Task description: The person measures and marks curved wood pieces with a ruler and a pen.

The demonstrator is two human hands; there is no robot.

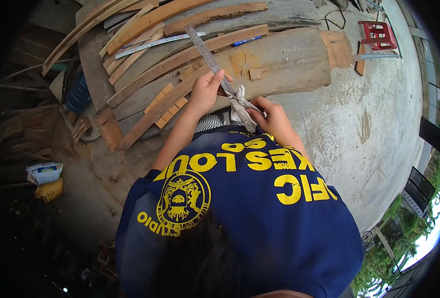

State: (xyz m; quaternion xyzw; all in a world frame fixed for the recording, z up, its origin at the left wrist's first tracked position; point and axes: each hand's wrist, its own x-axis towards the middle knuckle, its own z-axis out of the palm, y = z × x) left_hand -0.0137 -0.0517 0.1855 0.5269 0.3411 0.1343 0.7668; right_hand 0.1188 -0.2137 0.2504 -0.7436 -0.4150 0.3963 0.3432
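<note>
My left hand (206, 93) is closed around a long flat metal blade (202, 49), with the thumb pressed on it. The blade points up and to the left over the wood. At its lower end a whitish cloth (240, 107) is wrapped and tied. My right hand (272, 118) has its fingers closed on the cloth at the right side, close to my body. Part of the cloth and the blade's lower end are hidden by the wrapping and fingers.
Long wooden strips (170, 59) lie on wide grey boards (299, 59). A measuring tape (150, 47), a blue pen (246, 41) and small wood blocks (165, 105) lie there. A red stool (377, 36) stands at the upper right, a bag (45, 173) at the left.
</note>
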